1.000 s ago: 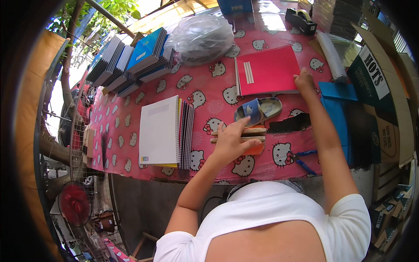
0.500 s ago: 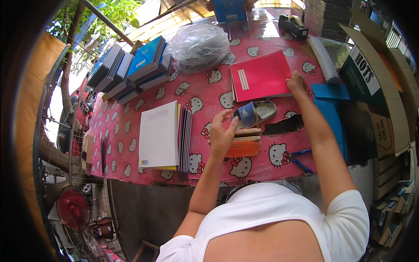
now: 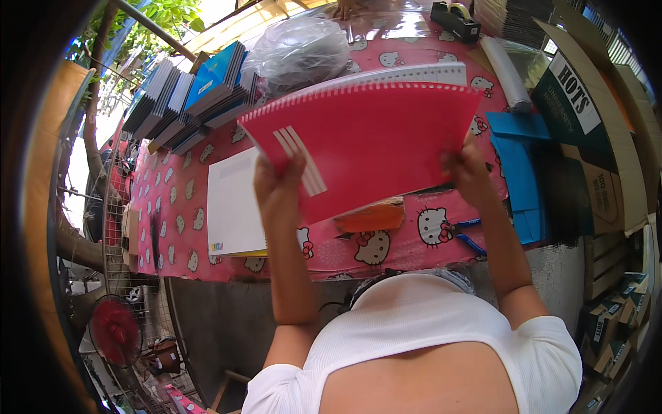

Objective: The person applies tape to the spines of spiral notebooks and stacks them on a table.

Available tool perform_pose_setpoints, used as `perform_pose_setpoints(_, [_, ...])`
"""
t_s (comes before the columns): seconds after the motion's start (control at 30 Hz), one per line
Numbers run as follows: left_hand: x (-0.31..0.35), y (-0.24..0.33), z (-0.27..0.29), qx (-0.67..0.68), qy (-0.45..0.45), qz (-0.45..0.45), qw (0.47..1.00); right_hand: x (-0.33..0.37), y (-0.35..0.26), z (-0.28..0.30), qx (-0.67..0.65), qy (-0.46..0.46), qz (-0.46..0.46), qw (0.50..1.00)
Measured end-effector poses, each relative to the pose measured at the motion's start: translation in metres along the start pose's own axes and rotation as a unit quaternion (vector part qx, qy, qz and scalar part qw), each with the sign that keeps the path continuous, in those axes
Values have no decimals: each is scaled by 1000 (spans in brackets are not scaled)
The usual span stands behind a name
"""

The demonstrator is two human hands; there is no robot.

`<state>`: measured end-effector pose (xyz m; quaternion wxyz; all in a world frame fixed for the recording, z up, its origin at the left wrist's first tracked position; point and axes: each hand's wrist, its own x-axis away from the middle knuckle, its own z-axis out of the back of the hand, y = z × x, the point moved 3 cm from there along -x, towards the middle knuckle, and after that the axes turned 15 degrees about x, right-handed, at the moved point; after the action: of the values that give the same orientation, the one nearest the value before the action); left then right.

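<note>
Outdoors, under trees, we stand at a long table (image 3: pixel 172 228) covered in a pink cloth with a white cartoon-cat print; only the head view is on hand.

We hold a red spiral-bound notebook (image 3: pixel 372 138) lifted off the table, tilted, its wire spine uppermost. Our left hand (image 3: pixel 279 190) is closed on its lower left edge, our right hand (image 3: pixel 469 169) on its right edge, both gripping firmly. We judge the work mid-way: the notebook is picked up but not yet set anywhere, and stock lies about unsorted.

On the table at about 9 o'clock of the notebook lies a white-covered pad (image 3: pixel 234 203) with a small coloured mark at its lower corner. At 10 o'clock, stacks of blue and grey notebooks (image 3: pixel 189 93) lean in rows. At 12 o'clock sits a clear plastic bag (image 3: pixel 300 52), and at 1 o'clock a black tape dispenser (image 3: pixel 455 21). Below the notebook lies an orange block (image 3: pixel 372 217). At 3 o'clock are blue sheets (image 3: pixel 520 172), and beyond them a dark green cardboard box (image 3: pixel 572 131) with a white label, brown cartons stacked alongside.
</note>
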<state>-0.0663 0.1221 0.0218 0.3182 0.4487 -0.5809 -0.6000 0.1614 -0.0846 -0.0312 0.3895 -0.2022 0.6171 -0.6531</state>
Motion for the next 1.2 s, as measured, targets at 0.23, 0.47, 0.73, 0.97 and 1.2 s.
perform_pose_setpoints(0.23, [19,14,26,54,-87,-146,984,39,26,-37,118,9,142,983])
perform_pose_setpoints(0.47, [33,19,33,96,-82,-104,987,41,22,-40,174,-2,158,972])
perform_pose_setpoints(0.73, [66,39,-23,-42,33,-347,936,76,84,-59,268,-46,70,960])
perform_pose_setpoints(0.97, [91,13,-101,-369,-316,-332,808,51,104,63,508,67,171,842])
perform_pose_setpoints(1.2, [79,10,-104,-177,-258,-313,897,40,114,233,713,84,-271,641])
